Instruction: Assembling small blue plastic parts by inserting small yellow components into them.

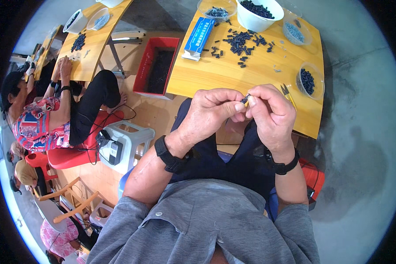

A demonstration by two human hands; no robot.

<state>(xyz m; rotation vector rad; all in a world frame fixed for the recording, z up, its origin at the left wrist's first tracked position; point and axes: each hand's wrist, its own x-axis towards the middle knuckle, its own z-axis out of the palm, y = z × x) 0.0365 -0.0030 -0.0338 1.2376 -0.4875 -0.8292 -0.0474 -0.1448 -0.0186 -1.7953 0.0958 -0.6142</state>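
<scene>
Both hands meet just off the tabletop's [259, 75] near edge, left hand [209, 110] and right hand [270, 110] pinched together on one small black piece [245, 99], mid-fitting, needing steady fingertip alignment next.

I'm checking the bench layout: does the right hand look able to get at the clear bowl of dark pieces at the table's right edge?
Probably yes. The clear bowl sits just beyond the right hand with nothing between them, but both hands are pinching a small dark piece.
</scene>
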